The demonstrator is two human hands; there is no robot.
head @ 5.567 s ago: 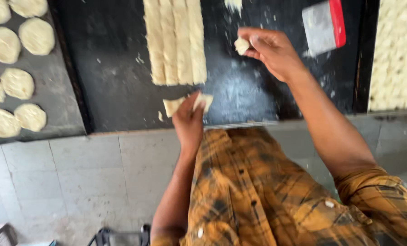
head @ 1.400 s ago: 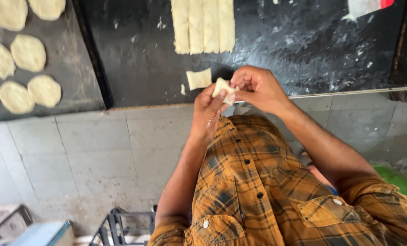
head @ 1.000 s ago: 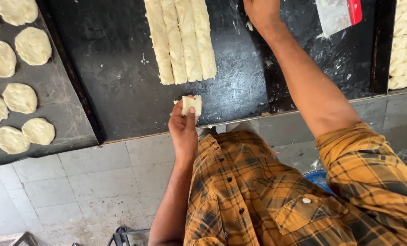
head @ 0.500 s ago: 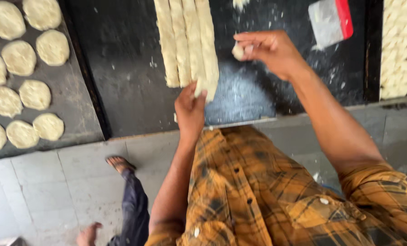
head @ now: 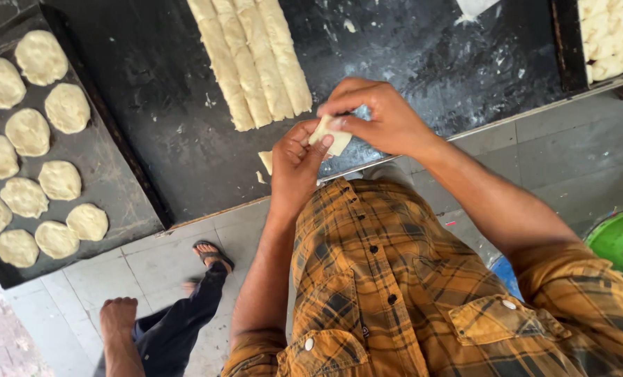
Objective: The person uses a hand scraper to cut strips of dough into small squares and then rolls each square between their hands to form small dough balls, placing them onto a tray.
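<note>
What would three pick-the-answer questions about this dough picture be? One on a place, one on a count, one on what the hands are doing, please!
1. Where are the flat round dough pieces?
A. on the dark tray at the left
B. on the floor
C. in the green tub

2. How many long dough strips lie side by side?
A. one
B. four
C. nine

3. The small dough piece is
A. lying alone on the table
B. held by both hands
C. in a pocket

A: rounds fill the tray.
B: four strips show.
B: left hand and right hand pinch it.
</note>
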